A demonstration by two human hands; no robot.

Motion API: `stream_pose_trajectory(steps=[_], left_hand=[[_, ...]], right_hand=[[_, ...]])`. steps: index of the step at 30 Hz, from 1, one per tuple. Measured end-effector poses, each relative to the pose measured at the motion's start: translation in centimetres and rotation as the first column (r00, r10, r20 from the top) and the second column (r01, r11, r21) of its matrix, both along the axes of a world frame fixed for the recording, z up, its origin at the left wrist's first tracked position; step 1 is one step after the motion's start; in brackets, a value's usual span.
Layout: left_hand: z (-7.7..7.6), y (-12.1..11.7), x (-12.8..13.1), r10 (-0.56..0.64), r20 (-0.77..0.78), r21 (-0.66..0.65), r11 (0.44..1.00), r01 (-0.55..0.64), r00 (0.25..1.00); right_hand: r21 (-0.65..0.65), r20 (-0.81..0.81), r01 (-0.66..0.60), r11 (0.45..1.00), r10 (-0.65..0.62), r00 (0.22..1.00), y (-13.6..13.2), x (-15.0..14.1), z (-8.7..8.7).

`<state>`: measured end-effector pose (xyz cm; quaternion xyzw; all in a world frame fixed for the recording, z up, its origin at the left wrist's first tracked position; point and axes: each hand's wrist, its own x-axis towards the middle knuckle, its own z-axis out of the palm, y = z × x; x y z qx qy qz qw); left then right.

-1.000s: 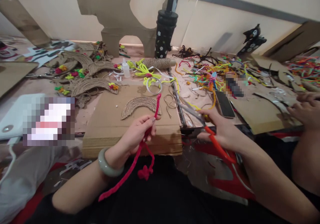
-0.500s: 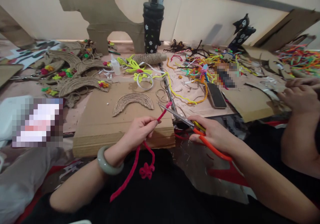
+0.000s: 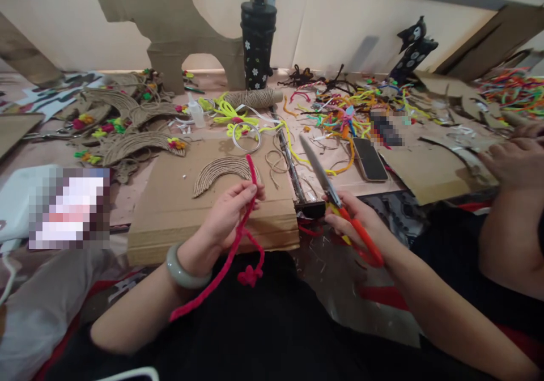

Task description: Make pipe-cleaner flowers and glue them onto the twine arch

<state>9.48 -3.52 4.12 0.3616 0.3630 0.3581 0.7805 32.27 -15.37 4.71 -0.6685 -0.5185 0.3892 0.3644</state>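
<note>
My left hand, with a grey bangle on its wrist, pinches a pink pipe cleaner over the front edge of a cardboard slab. One end of the pipe cleaner stands up past my fingers. Below the hand hang a long tail and a small pink flower-shaped knot. My right hand grips red-handled scissors, their blades closed and pointing up and left, apart from the pipe cleaner. A twine-wrapped arch lies on the slab.
Loose coloured pipe cleaners cover the table behind a black phone. A twine roll, a black flowered bottle and cardboard shapes stand further back. Another person's hand rests on cardboard at the right.
The scissors swung off the pipe cleaner and now point up and left with blades closed. My left hand turned the pink end from rightward to upright.
</note>
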Motion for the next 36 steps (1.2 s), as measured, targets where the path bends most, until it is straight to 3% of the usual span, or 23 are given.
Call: stream_pose_trajectory(steps=[4,11,15,18,22,27,30,36], left_hand=[[0.8,0.5,-0.7,0.151,0.029,0.050,0.987,-0.153,0.988],[2.2,0.3,-2.0,0.162,0.160,0.113,0.977,-0.181,0.974],[3.0,0.5,-2.5,0.193,0.241,0.137,0.964,-0.230,0.951],[3.1,0.6,-3.0,0.206,0.280,0.128,0.960,-0.249,0.938],[2.8,0.6,-3.7,0.195,0.268,0.130,0.963,-0.236,0.944],[2.7,0.7,-4.4,0.248,0.238,0.136,0.949,-0.286,0.939],[2.9,0.5,-4.8,0.253,0.232,0.172,0.940,-0.296,0.939],[3.5,-0.4,-5.3,0.229,0.271,0.226,0.929,-0.293,0.935]], right_hand=[[0.073,-0.234,-0.019,0.997,0.035,0.972,0.9,-2.8,0.7],[0.138,-0.327,-0.123,0.983,0.162,0.931,3.6,-7.0,2.6],[0.215,-0.330,-0.181,0.960,0.245,0.911,5.1,-8.6,3.3],[0.221,-0.256,-0.180,0.958,0.235,0.938,5.7,-9.3,3.7],[0.196,-0.167,-0.173,0.965,0.206,0.964,6.5,-9.5,4.1],[0.132,-0.214,-0.206,0.970,0.231,0.949,7.3,-9.5,5.0],[0.152,-0.245,-0.217,0.964,0.249,0.937,7.4,-9.9,5.3],[0.209,-0.136,-0.290,0.934,0.322,0.937,7.1,-10.5,5.1]])
